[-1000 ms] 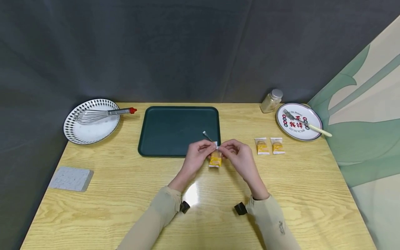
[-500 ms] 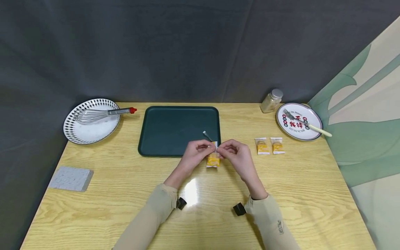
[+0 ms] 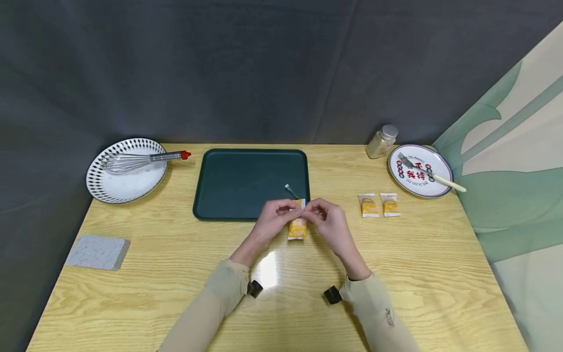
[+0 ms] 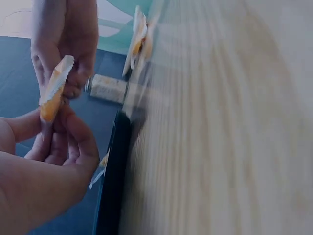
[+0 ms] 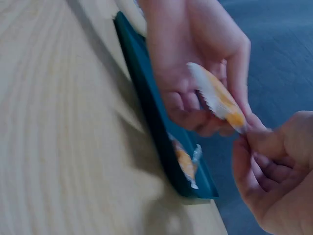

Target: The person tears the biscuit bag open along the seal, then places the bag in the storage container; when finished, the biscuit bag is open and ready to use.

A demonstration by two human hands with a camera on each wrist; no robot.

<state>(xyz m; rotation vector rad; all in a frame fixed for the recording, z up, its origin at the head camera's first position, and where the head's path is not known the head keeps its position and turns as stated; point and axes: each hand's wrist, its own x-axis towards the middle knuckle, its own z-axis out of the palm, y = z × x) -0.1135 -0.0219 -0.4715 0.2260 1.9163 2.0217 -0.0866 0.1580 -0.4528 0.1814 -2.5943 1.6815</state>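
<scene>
Packet (image 3: pixel 297 228) held up between both hands, clear of the table (image 3: pixel 198 293), its far end overlapping the near right corner of the tray (image 3: pixel 250 181) in the head view; left hand (image 3: pixel 271 217): thumb and finger pinching the packet; right hand (image 3: pixel 329 220): same pinch from the right, close against the left one; remaining fingers of both curled in; step in hand, by judgement: working at the wrapper, probably to tear it; no tear can be made out; next move seems to call for firm, close pinches and a controlled opposed pull; film could slip or stretch first; packet: small pouch, yellow, white and part clear, end strip white with zigzag edge; tray: dark green, shallow, raised lip, rounded corners; wrapped piece (image 5: pixel 185 161) lies inside it, full or not cannot tell; right: two like packets (image 3: pixel 369 206), side by side, apart; farther: jar (image 3: pixel 380 143), pale lid; printed plate (image 3: pixel 433 159), glossy, fork (image 3: pixel 433 177) across it, handle past the rim; far left: patterned plate (image 3: pixel 138 183) with wire whisk (image 3: pixel 151 157), red tip; near left: block (image 3: pixel 97 252), grey, speckled, matte
</scene>
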